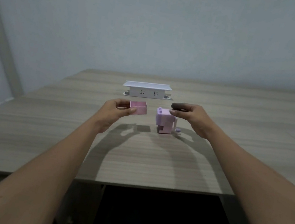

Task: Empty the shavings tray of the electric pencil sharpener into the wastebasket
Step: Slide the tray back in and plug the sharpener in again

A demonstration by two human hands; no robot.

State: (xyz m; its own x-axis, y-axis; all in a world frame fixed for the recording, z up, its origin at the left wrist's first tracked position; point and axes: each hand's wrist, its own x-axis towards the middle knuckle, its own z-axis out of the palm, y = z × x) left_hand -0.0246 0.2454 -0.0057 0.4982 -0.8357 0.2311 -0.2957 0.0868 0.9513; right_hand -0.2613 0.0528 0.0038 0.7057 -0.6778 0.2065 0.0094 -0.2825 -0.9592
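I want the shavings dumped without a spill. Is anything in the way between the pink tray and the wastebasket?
Cannot say: no wastebasket shows in this view. The left hand holds the pink tray above the table, apart from the sharpener under the right hand. Nothing stands close around the tray itself.

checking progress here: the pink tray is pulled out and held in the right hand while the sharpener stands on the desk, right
Not quite. The head view shows the pink tray held in the left hand, not the right. The rest holds: the tray is out and the sharpener stands on the desk.
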